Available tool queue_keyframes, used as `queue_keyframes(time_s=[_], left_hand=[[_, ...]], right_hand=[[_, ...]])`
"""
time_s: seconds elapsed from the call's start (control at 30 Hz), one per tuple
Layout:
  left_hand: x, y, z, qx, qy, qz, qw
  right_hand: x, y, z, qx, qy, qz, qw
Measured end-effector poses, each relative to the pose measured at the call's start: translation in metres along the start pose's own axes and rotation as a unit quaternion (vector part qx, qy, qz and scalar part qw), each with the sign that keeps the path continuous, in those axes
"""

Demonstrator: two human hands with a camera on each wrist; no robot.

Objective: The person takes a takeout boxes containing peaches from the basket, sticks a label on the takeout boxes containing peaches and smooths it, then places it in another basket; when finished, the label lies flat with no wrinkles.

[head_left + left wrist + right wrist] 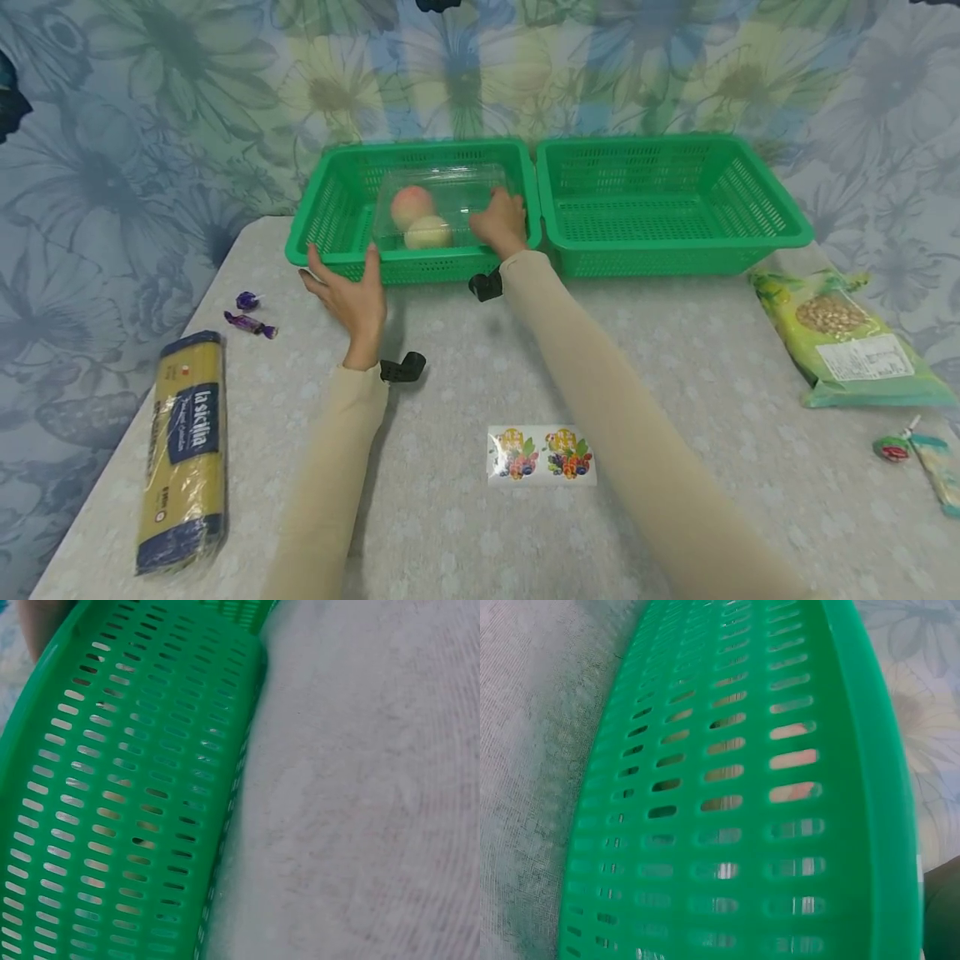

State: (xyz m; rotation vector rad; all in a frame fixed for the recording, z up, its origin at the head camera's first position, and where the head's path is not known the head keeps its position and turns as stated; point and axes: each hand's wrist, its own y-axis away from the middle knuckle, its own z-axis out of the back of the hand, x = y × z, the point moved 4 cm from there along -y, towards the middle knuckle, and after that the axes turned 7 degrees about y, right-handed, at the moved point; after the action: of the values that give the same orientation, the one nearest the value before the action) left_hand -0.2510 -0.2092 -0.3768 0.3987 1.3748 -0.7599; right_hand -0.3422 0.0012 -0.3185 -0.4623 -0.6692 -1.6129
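Note:
A clear plastic fruit box (465, 187) with two peaches (412, 208) in its left part is inside the left green basket (330, 200). My right hand (501, 221) reaches over the basket's front rim and grips the box at its right end, fingers curled; the fingertips are partly hidden. At the basket's front left corner, my left hand (351, 298) has its fingers spread and thumb raised, close to the rim. It holds nothing. Both wrist views look at the basket's slotted side (112, 795), with pale fruit (795, 759) showing through the slots in the right one.
A second green basket (675, 258) stands at the right. On the table lie a spaghetti pack (183, 450), purple wrapped candies (250, 323), a sticker sheet (542, 456), a green bag of nuts (847, 337), a lollipop (892, 448) and a small pale-blue packet (939, 475).

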Motion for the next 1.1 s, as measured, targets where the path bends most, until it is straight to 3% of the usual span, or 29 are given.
queue_keyframes(time_s=[0.23,0.5,0.67,0.87,1.1], left_hand=[[0.001,0.0,-0.001,-0.011,0.017,-0.026,0.9995],[0.001,-0.002,0.0,-0.011,0.02,-0.04,0.9989],[0.002,-0.001,0.001,-0.011,0.024,-0.04,0.9988],[0.002,-0.001,0.001,-0.006,0.03,-0.034,0.9989],[0.001,0.001,0.001,-0.003,0.03,-0.032,0.999]], right_hand=[[0.002,0.001,0.003,-0.007,-0.019,0.021,1.0],[-0.002,-0.006,0.005,0.061,-0.089,0.039,0.993],[-0.002,-0.006,0.008,0.101,-0.123,0.085,0.984],[0.0,0.003,0.016,0.178,-0.134,0.097,0.97],[0.006,0.02,0.029,0.191,-0.163,0.122,0.96]])
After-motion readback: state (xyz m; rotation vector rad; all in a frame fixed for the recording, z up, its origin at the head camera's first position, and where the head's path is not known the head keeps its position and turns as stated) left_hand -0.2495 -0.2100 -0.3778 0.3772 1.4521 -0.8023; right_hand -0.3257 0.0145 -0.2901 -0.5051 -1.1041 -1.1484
